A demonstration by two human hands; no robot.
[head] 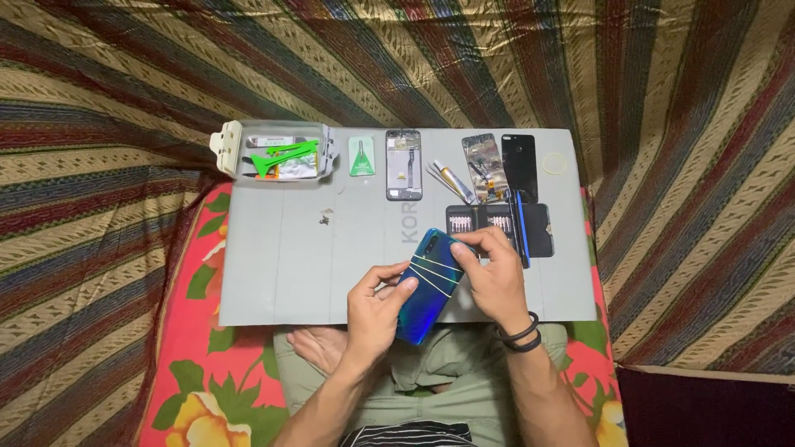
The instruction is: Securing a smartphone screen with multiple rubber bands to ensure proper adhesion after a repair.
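Both hands grasping a blue phone (429, 285), back side up (some pale bands across it), tilted above the near edge of a grey mat (281, 273). Left hand (374, 310) gripping its lower part, right hand (495, 277) closed over its upper edge. At the far side: a clear plastic box (277, 154) with green tools, a small green packet (361, 156), a dark screwdriver case (497, 228).

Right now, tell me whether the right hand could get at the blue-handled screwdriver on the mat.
Probably yes. The right hand lies just beside the blue-handled screwdriver, with nothing between them. But both hands grip the blue phone, so it would have to let go first.
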